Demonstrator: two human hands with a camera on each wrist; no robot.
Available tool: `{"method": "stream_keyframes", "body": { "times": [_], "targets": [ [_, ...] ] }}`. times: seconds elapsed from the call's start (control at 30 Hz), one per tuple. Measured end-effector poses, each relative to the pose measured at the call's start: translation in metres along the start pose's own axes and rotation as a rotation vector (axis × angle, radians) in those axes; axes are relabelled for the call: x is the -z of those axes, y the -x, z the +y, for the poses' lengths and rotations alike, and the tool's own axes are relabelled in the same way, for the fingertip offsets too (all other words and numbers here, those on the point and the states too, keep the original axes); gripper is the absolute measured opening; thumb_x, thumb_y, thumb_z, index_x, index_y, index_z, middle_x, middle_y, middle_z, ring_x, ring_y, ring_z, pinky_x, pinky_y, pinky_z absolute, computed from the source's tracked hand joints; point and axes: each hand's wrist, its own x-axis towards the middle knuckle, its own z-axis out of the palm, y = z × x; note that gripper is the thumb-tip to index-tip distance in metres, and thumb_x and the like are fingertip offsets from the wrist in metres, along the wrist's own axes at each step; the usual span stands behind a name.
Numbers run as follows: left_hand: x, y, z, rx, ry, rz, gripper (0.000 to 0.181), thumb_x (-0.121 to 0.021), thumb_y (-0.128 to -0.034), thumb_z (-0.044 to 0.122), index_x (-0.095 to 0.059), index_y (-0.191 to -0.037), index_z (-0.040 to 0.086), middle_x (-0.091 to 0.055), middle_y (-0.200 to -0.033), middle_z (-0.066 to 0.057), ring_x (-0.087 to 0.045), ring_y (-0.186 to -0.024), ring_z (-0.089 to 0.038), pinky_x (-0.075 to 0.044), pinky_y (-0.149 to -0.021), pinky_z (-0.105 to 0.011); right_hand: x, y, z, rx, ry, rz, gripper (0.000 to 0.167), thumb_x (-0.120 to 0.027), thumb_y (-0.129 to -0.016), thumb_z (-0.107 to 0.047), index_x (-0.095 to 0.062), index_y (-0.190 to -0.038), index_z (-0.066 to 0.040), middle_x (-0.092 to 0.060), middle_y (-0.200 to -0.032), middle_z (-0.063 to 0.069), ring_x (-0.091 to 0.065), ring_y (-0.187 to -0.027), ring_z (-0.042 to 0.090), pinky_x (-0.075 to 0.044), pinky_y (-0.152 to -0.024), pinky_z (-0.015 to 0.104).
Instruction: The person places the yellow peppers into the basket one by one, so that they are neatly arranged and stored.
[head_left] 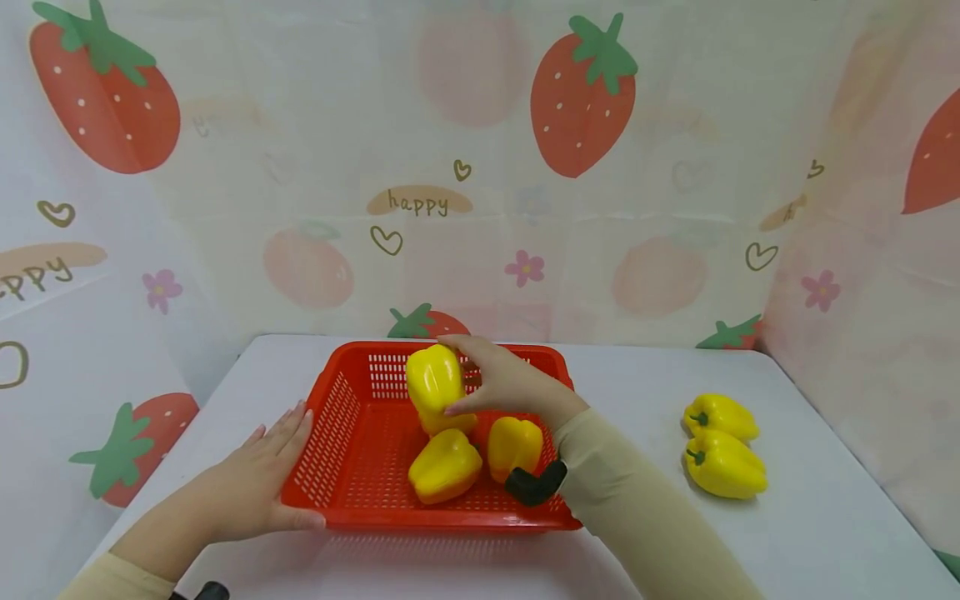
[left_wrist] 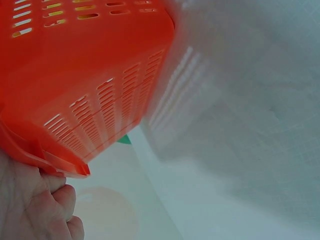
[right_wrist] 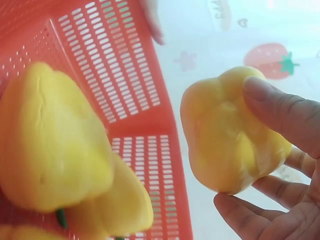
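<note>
Left hand (head_left: 262, 471) is resting straight-fingered against the basket (head_left: 326, 454), a pepper (head_left: 433, 379) is being pinched over the peppers inside (head_left: 445, 468) by the part-curled right hand (head_left: 510, 382), two loose peppers (head_left: 726, 464) are lying right, on the table (head_left: 630, 375); step likely mid-transfer, direction unclear, next move calling for steady grip.

Downward head view, close wrist views, basket (head_left: 375, 450) in all
</note>
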Motion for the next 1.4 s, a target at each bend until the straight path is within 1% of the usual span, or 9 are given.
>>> {"method": "stream_keyframes", "body": {
  "times": [0.13, 0.27, 0.43, 0.53, 0.67, 0.93, 1.03, 1.23, 1.4],
  "targets": [
    [0.000, -0.001, 0.000, 0.002, -0.004, 0.003, 0.124, -0.053, -0.0598, 0.081, -0.015, -0.144, -0.002, -0.016, -0.150, -0.020, -0.019, -0.135, -0.038, -0.020, -0.103, -0.060, -0.008, -0.008, -0.004, 0.005, 0.003, -0.021, 0.085, -0.079, -0.069, -0.037, -0.031, -0.139, -0.038, -0.041, -0.131, -0.015, -0.046, -0.113, 0.010, -0.046, -0.090, 0.029],
    [-0.001, -0.001, 0.001, 0.020, -0.005, -0.008, 0.125, -0.054, -0.0587, 0.081, -0.016, -0.144, -0.001, -0.016, -0.150, -0.019, -0.018, -0.135, -0.037, -0.020, -0.104, -0.060, -0.015, -0.012, -0.009, -0.005, 0.021, -0.035, 0.086, -0.079, -0.068, -0.039, -0.029, -0.139, -0.041, -0.038, -0.135, -0.016, -0.044, -0.114, 0.009, -0.046, -0.090, 0.031],
    [-0.001, -0.001, 0.001, 0.040, 0.001, -0.026, 0.125, -0.056, -0.0580, 0.080, -0.016, -0.144, -0.001, -0.015, -0.150, -0.019, -0.017, -0.136, -0.037, -0.019, -0.104, -0.060, -0.022, -0.019, -0.015, 0.010, 0.054, -0.040, 0.087, -0.079, -0.068, -0.038, -0.030, -0.140, -0.036, -0.036, -0.137, -0.015, -0.044, -0.116, 0.009, -0.045, -0.092, 0.031],
    [0.000, -0.001, 0.001, 0.044, 0.007, -0.032, 0.125, -0.055, -0.0580, 0.080, -0.016, -0.145, 0.000, -0.015, -0.150, -0.018, -0.016, -0.136, -0.036, -0.018, -0.104, -0.061, -0.026, -0.022, -0.016, 0.024, 0.065, -0.050, 0.087, -0.079, -0.068, -0.038, -0.031, -0.141, -0.031, -0.038, -0.135, -0.013, -0.045, -0.113, 0.009, -0.045, -0.091, 0.031],
    [-0.001, -0.001, 0.001, 0.044, 0.008, -0.034, 0.126, -0.053, -0.0576, 0.082, -0.015, -0.145, 0.000, -0.015, -0.150, -0.018, -0.016, -0.136, -0.036, -0.018, -0.104, -0.061, -0.030, -0.026, -0.016, 0.031, 0.060, -0.069, 0.086, -0.079, -0.068, -0.038, -0.032, -0.140, -0.031, -0.040, -0.132, -0.013, -0.046, -0.109, 0.009, -0.046, -0.091, 0.031],
    [-0.001, -0.002, 0.000, 0.042, 0.006, -0.032, 0.125, -0.054, -0.0577, 0.081, -0.015, -0.145, 0.000, -0.015, -0.150, -0.018, -0.016, -0.136, -0.036, -0.018, -0.104, -0.061, -0.033, -0.027, -0.018, 0.000, 0.085, -0.076, 0.086, -0.079, -0.067, -0.041, -0.032, -0.139, -0.033, -0.041, -0.130, -0.012, -0.046, -0.109, 0.010, -0.046, -0.088, 0.026],
    [0.000, -0.002, 0.000, 0.045, 0.006, -0.030, 0.125, -0.055, -0.0575, 0.081, -0.015, -0.145, 0.000, -0.015, -0.150, -0.018, -0.016, -0.136, -0.036, -0.018, -0.103, -0.061, -0.034, -0.027, -0.018, 0.001, 0.100, -0.072, 0.086, -0.079, -0.067, -0.041, -0.033, -0.139, -0.033, -0.042, -0.129, -0.011, -0.046, -0.109, 0.010, -0.046, -0.088, 0.027],
    [0.000, -0.002, 0.000, 0.048, 0.010, -0.032, 0.125, -0.055, -0.0578, 0.080, -0.016, -0.145, 0.000, -0.015, -0.150, -0.019, -0.016, -0.136, -0.036, -0.018, -0.104, -0.061, -0.034, -0.026, -0.018, -0.019, 0.115, -0.083, 0.082, -0.077, -0.070, -0.040, -0.032, -0.139, -0.037, -0.038, -0.140, -0.006, -0.047, -0.116, 0.014, -0.046, -0.090, 0.029],
    [0.001, -0.002, 0.000, 0.051, 0.016, -0.046, 0.124, -0.056, -0.0588, 0.079, -0.014, -0.145, -0.001, -0.014, -0.150, -0.020, -0.015, -0.136, -0.037, -0.016, -0.104, -0.061, -0.033, -0.024, -0.017, -0.041, 0.084, -0.096, 0.076, -0.076, -0.073, -0.038, -0.036, -0.138, -0.036, -0.040, -0.137, -0.011, -0.049, -0.115, 0.014, -0.048, -0.082, 0.023]
  ]
}}
